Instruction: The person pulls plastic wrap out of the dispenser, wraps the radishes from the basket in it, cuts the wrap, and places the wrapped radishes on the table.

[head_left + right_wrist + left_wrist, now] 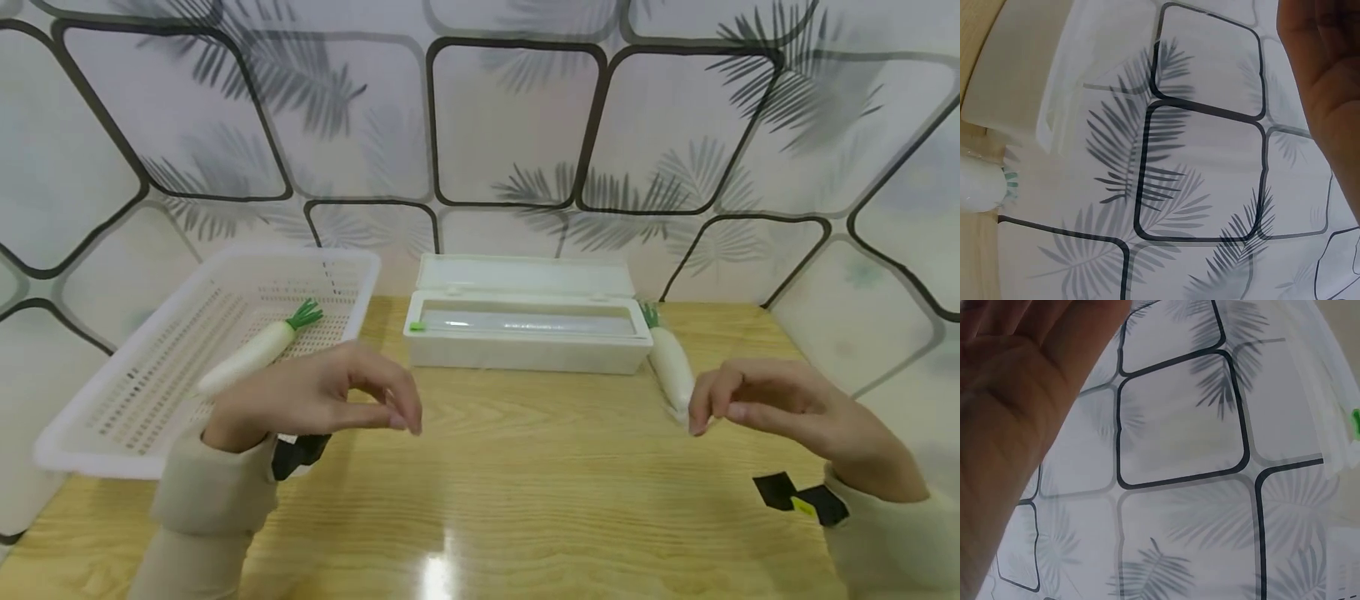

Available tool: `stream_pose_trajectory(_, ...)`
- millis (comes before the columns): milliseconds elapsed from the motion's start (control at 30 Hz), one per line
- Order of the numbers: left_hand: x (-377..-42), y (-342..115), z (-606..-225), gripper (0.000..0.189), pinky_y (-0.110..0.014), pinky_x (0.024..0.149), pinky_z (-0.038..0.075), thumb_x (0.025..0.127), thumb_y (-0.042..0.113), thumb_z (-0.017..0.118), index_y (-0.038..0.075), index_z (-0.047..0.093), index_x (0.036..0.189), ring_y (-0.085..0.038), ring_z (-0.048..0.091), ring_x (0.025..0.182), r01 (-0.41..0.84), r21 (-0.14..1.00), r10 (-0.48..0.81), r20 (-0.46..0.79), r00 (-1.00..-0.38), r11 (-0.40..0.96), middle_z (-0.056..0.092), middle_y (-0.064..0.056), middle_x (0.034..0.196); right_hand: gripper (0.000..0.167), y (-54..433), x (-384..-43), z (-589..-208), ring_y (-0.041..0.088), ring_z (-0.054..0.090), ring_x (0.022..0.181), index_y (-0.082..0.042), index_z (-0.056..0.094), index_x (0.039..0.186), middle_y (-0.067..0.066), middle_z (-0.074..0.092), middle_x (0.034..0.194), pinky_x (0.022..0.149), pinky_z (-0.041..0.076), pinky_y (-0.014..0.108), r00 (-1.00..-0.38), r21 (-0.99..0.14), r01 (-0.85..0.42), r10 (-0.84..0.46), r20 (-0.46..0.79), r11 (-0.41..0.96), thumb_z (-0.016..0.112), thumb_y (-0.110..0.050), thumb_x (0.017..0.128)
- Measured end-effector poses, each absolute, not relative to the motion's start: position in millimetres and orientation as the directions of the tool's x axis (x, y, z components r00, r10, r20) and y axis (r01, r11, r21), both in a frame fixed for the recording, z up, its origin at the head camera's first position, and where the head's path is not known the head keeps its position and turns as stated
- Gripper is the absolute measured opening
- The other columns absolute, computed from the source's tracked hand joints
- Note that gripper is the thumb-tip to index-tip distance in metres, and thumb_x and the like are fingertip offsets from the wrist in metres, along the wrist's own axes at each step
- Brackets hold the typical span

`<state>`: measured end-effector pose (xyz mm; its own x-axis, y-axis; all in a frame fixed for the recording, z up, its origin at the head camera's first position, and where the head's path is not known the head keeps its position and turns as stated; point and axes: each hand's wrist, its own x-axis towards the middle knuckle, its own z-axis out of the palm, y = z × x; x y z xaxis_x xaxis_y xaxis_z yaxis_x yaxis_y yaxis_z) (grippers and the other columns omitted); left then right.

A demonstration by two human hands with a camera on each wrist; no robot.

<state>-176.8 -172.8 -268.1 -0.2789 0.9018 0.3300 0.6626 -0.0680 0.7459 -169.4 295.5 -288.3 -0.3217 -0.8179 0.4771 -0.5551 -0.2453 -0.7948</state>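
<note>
My left hand (322, 392) hangs in the air with bent, loose fingers and holds nothing. Behind it, a white radish (251, 357) with short green stems lies in the white plastic basket (60, 442). My right hand (787, 408) is also loosely bent and empty, its fingertips overlapping the lower end of a second white radish (672, 367) in the head view. That radish lies on the table, with what looks like clear film about it. Between the hands, farther back, stands a white cling film box (525, 354), its lid raised and a green slider (417, 327) at its left.
The wood-grain table (480, 467) runs up to a wall (517, 125) covered in a leaf-and-outline pattern. The basket takes up the table's left side. Black straps show at both wrists.
</note>
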Motion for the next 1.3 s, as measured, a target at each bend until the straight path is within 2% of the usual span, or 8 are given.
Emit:
stream_pose_trajectory(267, -166.9, -167.3, -289.4, 0.009, -0.037, 0.095, 0.053, 0.098, 0.0, 0.064, 0.007, 0.07, 0.099, -0.007, 0.065, 0.097, 0.606, 0.792, 0.972, 0.079, -0.219, 0.073, 0.07, -0.002, 0.098, 0.036, 290.9, -169.7, -312.7, 0.022, 0.06, 0.096, -0.003, 0.055, 0.108, 0.012, 0.06, 0.11, 0.076, 0.053, 0.036, -0.16, -0.817, -0.561, -0.951, 0.265, -0.133, 0.047, 0.026, 0.089)
stream_pose_trajectory(433, -159.0, -160.2, -311.8, 0.008, -0.03, 0.092, 0.053, 0.093, 0.001, 0.07, 0.008, 0.071, 0.091, 0.002, 0.062, 0.09, 0.663, 0.731, 0.969, 0.008, -0.247, 0.163, 0.07, 0.006, 0.091, 0.04, 283.9, -169.9, -331.3, 0.019, 0.06, 0.088, -0.007, 0.059, 0.109, 0.009, 0.062, 0.102, 0.08, 0.055, 0.031, -0.149, -0.834, -0.544, -0.968, 0.201, -0.089, 0.051, 0.026, 0.088)
stream_pose_trajectory(567, -149.8, -153.6, -329.9, 0.01, -0.022, 0.084, 0.053, 0.091, 0.001, 0.072, 0.01, 0.074, 0.087, 0.006, 0.059, 0.086, 0.687, 0.662, 0.939, -0.081, -0.334, 0.301, 0.066, 0.014, 0.087, 0.032, 279.3, -169.2, -349.7, 0.015, 0.061, 0.087, -0.008, 0.062, 0.104, 0.008, 0.063, 0.095, 0.081, 0.055, 0.03, -0.187, -0.856, -0.516, -0.974, 0.13, -0.015, 0.054, 0.02, 0.092)
stream_pose_trajectory(700, -142.8, -144.7, -347.7, 0.012, -0.017, 0.079, 0.05, 0.089, 0.004, 0.075, 0.014, 0.075, 0.084, 0.007, 0.056, 0.083, 0.723, 0.56, 0.906, -0.133, -0.402, 0.404, 0.062, 0.019, 0.085, 0.022, 275.2, -162.3, -363.4, 0.006, 0.06, 0.083, -0.01, 0.063, 0.097, 0.003, 0.063, 0.087, 0.078, 0.056, 0.028, -0.28, -0.83, -0.545, -0.959, 0.048, 0.117, 0.06, 0.012, 0.094)
stream_pose_trajectory(867, -136.7, -139.5, -366.6, 0.018, -0.014, 0.073, 0.049, 0.084, -0.001, 0.078, 0.016, 0.074, 0.079, 0.006, 0.053, 0.079, 0.699, 0.539, 0.872, -0.161, -0.463, 0.47, 0.059, 0.019, 0.082, 0.025, 269.8, -139.5, -381.3, -0.006, 0.051, 0.08, -0.02, 0.064, 0.088, -0.016, 0.058, 0.087, 0.066, 0.049, 0.021, -0.449, -0.643, -0.686, -0.894, 0.003, 0.342, 0.068, 0.005, 0.091)
stream_pose_trajectory(967, -134.3, -140.4, -376.0, 0.021, -0.014, 0.074, 0.048, 0.082, -0.001, 0.079, 0.019, 0.074, 0.078, 0.005, 0.05, 0.082, 0.706, 0.507, 0.857, -0.147, -0.494, 0.494, 0.058, 0.021, 0.083, 0.032, 266.2, -127.9, -391.4, -0.007, 0.045, 0.077, -0.024, 0.063, 0.083, -0.021, 0.052, 0.087, 0.061, 0.044, 0.019, -0.51, -0.515, -0.747, -0.859, 0.037, 0.421, 0.072, 0.007, 0.086)
stream_pose_trajectory(1100, -133.7, -141.6, -387.6, 0.021, -0.014, 0.073, 0.045, 0.08, 0.001, 0.081, 0.021, 0.073, 0.076, 0.004, 0.048, 0.081, 0.764, 0.456, 0.872, -0.055, -0.487, 0.456, 0.058, 0.021, 0.082, 0.037, 264.1, -121.4, -399.7, -0.006, 0.041, 0.076, -0.024, 0.06, 0.079, -0.021, 0.048, 0.086, 0.059, 0.042, 0.017, -0.544, -0.427, -0.776, -0.835, 0.083, 0.463, 0.073, 0.01, 0.08)
stream_pose_trajectory(1300, -133.7, -140.4, -392.1, 0.021, -0.014, 0.075, 0.042, 0.078, 0.002, 0.081, 0.021, 0.072, 0.074, 0.005, 0.047, 0.077, 0.797, 0.418, 0.882, -0.022, -0.472, 0.437, 0.058, 0.021, 0.079, 0.035, 265.4, -118.8, -407.6, -0.006, 0.041, 0.075, -0.023, 0.06, 0.078, -0.02, 0.048, 0.084, 0.058, 0.04, 0.016, -0.532, -0.372, -0.809, -0.837, 0.132, 0.455, 0.074, 0.008, 0.08)
